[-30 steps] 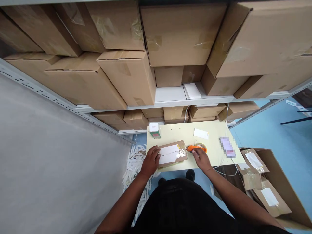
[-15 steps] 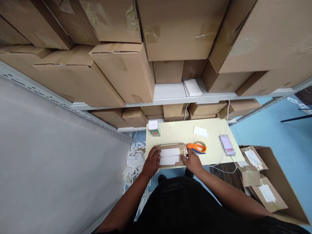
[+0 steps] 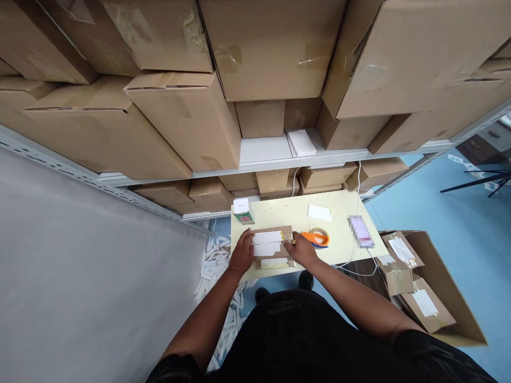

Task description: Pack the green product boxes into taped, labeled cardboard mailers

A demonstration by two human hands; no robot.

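Observation:
A flat brown cardboard parcel [image 3: 279, 236] with white labels lies near the front edge of a small pale yellow table [image 3: 343, 210]. My left hand [image 3: 241, 253] grips the parcel's left end, fingers curled over it. My right hand [image 3: 302, 250] holds the parcel's right end, fingers closed on the edge. An orange tape dispenser [image 3: 317, 238] with a tape roll lies on the table just right of my right hand.
On the table stand a small white-and-green box [image 3: 242, 210], a white card [image 3: 319, 213] and a phone [image 3: 360, 231] on a cable. An open carton [image 3: 423, 287] with taped parcels sits at the right. White paper strips [image 3: 215, 263] litter the floor. Shelves of cardboard boxes [image 3: 179, 127] rise behind.
My right hand has let go of the orange tape dispenser and moved left onto the parcel's right end. The parcel has been turned over toward me, and another label shows.

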